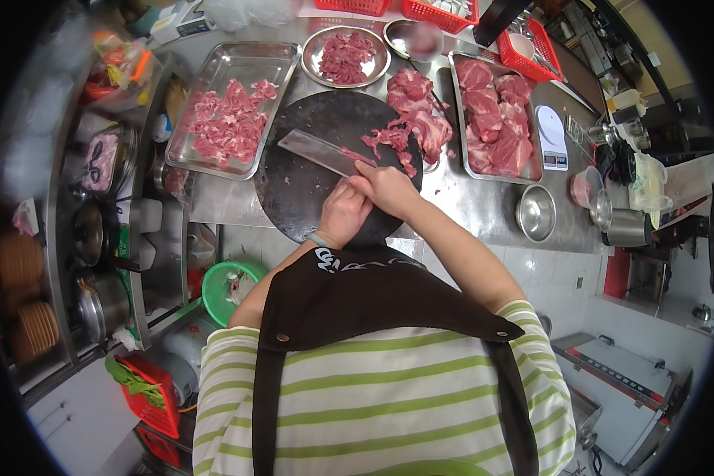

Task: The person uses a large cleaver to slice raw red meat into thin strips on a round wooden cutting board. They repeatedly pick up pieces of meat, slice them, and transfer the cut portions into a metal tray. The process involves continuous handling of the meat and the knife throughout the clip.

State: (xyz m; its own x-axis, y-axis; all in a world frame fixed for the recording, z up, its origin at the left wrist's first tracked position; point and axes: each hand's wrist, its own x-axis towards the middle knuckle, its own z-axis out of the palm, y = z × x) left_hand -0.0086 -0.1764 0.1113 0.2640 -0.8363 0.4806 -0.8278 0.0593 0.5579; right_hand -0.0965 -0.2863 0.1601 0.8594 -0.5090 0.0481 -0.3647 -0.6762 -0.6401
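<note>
A cleaver (318,153) lies over the round dark chopping board (297,196), its blade pointing to the upper left. My right hand (388,189) is closed at the handle end of the cleaver. Touching it, my left hand (343,213) is bent near the lower edge of the blade; whether its fingers hold anything is hidden. A thin strip of raw meat (357,156) rests along the upper edge of the blade. Cut pieces of raw meat (392,138) and a larger raw chunk (429,134) are at the board's right edge.
Left of the board stands a steel tray (256,169) of sliced meat; behind it, a steel bowl of meat (387,62). To the right are a tray of meat chunks (500,131), a digital scale (551,134) and a steel bowl (536,213). A green basin (214,291) stands below.
</note>
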